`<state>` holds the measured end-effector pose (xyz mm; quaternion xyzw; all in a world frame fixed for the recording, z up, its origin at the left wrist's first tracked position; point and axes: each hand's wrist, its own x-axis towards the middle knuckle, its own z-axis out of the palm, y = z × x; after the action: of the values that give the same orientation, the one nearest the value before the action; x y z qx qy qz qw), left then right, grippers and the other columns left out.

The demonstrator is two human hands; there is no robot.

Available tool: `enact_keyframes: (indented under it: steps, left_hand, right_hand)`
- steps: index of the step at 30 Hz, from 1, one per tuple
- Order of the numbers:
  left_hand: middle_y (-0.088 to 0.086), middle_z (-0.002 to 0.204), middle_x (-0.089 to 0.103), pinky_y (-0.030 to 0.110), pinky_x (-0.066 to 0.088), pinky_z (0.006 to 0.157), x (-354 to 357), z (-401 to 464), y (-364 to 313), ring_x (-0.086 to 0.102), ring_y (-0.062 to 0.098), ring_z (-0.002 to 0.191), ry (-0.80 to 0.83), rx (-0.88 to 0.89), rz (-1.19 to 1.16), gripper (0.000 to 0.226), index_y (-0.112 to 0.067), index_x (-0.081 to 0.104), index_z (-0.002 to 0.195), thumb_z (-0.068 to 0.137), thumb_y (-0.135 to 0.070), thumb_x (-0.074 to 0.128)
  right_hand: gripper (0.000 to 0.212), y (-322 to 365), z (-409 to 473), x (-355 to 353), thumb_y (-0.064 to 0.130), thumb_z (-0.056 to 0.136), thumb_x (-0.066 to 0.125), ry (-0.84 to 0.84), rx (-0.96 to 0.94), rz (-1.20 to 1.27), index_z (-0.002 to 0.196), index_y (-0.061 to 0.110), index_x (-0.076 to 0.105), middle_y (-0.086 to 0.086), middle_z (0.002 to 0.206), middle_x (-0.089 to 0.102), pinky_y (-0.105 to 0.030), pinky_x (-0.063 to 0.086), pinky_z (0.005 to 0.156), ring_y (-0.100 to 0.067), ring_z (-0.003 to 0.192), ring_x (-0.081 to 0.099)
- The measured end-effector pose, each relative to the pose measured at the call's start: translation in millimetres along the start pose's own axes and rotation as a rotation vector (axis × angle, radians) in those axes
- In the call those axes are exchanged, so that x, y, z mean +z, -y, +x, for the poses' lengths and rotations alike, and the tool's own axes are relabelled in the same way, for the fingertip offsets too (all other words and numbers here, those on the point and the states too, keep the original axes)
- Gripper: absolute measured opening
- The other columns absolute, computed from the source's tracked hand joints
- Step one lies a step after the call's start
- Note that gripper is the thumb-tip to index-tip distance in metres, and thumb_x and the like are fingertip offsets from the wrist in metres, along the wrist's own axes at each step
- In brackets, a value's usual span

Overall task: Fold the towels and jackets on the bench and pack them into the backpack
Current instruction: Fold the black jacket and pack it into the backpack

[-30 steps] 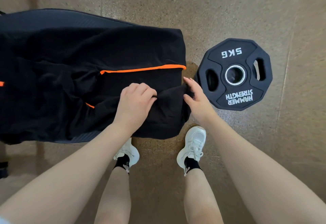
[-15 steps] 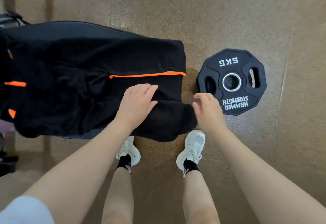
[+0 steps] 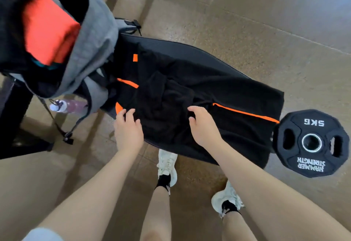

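Brown speckled floor [image 3: 247, 37]; both grips loose, perhaps touching jacket [image 3: 190, 92] on bench [image 3: 171, 46].

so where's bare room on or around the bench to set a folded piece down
The bench top is nearly all under the black jacket, with the backpack crowding its far-left end. Bare floor lies beyond the bench, and near the shoes, left of the weight plate.

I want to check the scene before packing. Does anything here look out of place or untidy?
The black jacket lies bunched and creased in its middle on the bench, and one end hangs over the bench end beside the weight plate on the floor. Nothing looks spilled or damaged.
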<state>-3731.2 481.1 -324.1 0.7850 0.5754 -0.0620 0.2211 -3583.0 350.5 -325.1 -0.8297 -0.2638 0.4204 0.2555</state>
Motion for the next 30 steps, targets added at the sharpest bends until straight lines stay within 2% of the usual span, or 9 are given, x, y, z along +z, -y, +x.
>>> enact_keyframes:
  steps: [5, 9, 11, 14, 18, 20, 22, 27, 30]
  left_hand:
    - [0.018, 0.132, 0.046, 0.038, 0.033, 0.097, -2.0, 32.6, 32.8, 0.043, 0.035, 0.120, 0.044, -0.381, -0.284, 0.045, -0.006, 0.045, 0.130, 0.092, -0.027, 0.055]
    - [0.006, 0.098, 0.057, 0.027, 0.030, 0.070, -7.2, 45.4, 49.1, 0.053, 0.028, 0.097, 0.113, -0.230, -0.350, 0.028, -0.004, 0.055, 0.110, 0.093, -0.026, 0.052]
    - [0.002, 0.092, 0.056, 0.025, 0.028, 0.066, -17.5, 50.4, 56.2, 0.052, 0.022, 0.087, 0.092, -0.102, -0.388, 0.023, -0.006, 0.053, 0.107, 0.094, -0.024, 0.050]
    - [0.001, 0.084, 0.054, 0.030, 0.031, 0.065, -30.4, 58.4, 61.8, 0.049, 0.021, 0.075, 0.071, 0.040, -0.323, 0.021, -0.007, 0.049, 0.108, 0.096, -0.024, 0.046]
    - [0.007, 0.108, 0.055, 0.037, 0.041, 0.073, -25.0, 62.8, 57.4, 0.056, 0.029, 0.096, 0.170, -0.178, -0.300, 0.038, -0.011, 0.041, 0.123, 0.093, -0.030, 0.052]
    - [0.011, 0.128, 0.048, 0.042, 0.044, 0.090, -19.9, 66.5, 53.9, 0.049, 0.030, 0.116, 0.175, -0.302, -0.409, 0.062, -0.008, 0.034, 0.136, 0.088, -0.037, 0.058]
    - [0.009, 0.123, 0.053, 0.039, 0.043, 0.091, -16.3, 73.6, 48.7, 0.050, 0.028, 0.116, 0.169, -0.377, -0.458, 0.068, -0.007, 0.037, 0.136, 0.084, -0.042, 0.062]
    - [-0.003, 0.093, 0.068, 0.032, 0.052, 0.080, -21.4, 94.3, 34.1, 0.065, 0.016, 0.091, 0.389, -0.538, -0.884, 0.030, -0.017, 0.066, 0.095, 0.076, -0.039, 0.072]
    - [-0.001, 0.097, 0.071, 0.034, 0.053, 0.083, -32.5, 105.1, 24.9, 0.067, 0.016, 0.090, 0.601, -0.613, -1.159, 0.025, -0.024, 0.065, 0.096, 0.076, -0.036, 0.073]
  right_hand:
    - [0.047, 27.7, 39.7, 23.7, 0.032, 0.095, 0.049, -0.162, 0.018, -0.241, 0.138, 0.018, 0.038, -0.010, 0.136, 0.040, -0.044, 0.045, 0.092, -0.030, 0.118, 0.045]
    - [0.070, 49.3, 67.3, 32.9, 0.037, 0.090, 0.057, -0.227, 0.193, -0.190, 0.145, 0.015, 0.020, -0.012, 0.134, 0.044, -0.042, 0.045, 0.087, -0.030, 0.117, 0.049]
    - [0.051, 55.3, 81.6, 31.7, 0.032, 0.091, 0.058, -0.230, 0.256, -0.147, 0.133, 0.012, 0.037, -0.012, 0.126, 0.053, -0.039, 0.044, 0.083, -0.031, 0.114, 0.052]
    - [0.027, 60.0, 91.9, 25.5, 0.030, 0.092, 0.054, -0.322, 0.203, -0.121, 0.110, 0.010, 0.051, -0.011, 0.110, 0.062, -0.040, 0.047, 0.079, -0.032, 0.103, 0.057]
    - [0.048, 65.5, 94.6, 24.7, 0.035, 0.089, 0.058, -0.258, 0.186, -0.486, 0.128, 0.012, 0.043, -0.012, 0.130, 0.048, -0.042, 0.039, 0.090, -0.032, 0.117, 0.045]
    - [0.062, 74.7, 103.0, 21.6, 0.039, 0.087, 0.060, -0.277, 0.053, -0.494, 0.137, 0.012, 0.037, -0.011, 0.143, 0.035, -0.042, 0.030, 0.102, -0.031, 0.130, 0.033]
    - [0.067, 88.1, 122.5, 18.9, 0.041, 0.089, 0.056, -0.215, -0.094, -0.440, 0.144, 0.013, 0.029, -0.008, 0.152, 0.025, -0.040, 0.019, 0.112, -0.026, 0.140, 0.021]
    - [0.067, 128.1, 182.5, 18.8, 0.044, 0.093, 0.048, -0.119, -0.152, -0.367, 0.147, 0.013, 0.024, -0.006, 0.150, 0.033, -0.042, 0.018, 0.115, -0.023, 0.140, 0.025]
    - [0.066, 146.6, 206.0, 19.5, 0.046, 0.088, 0.056, -0.019, -0.008, -0.189, 0.142, 0.016, 0.033, -0.002, 0.137, 0.049, -0.046, 0.029, 0.110, -0.024, 0.131, 0.039]
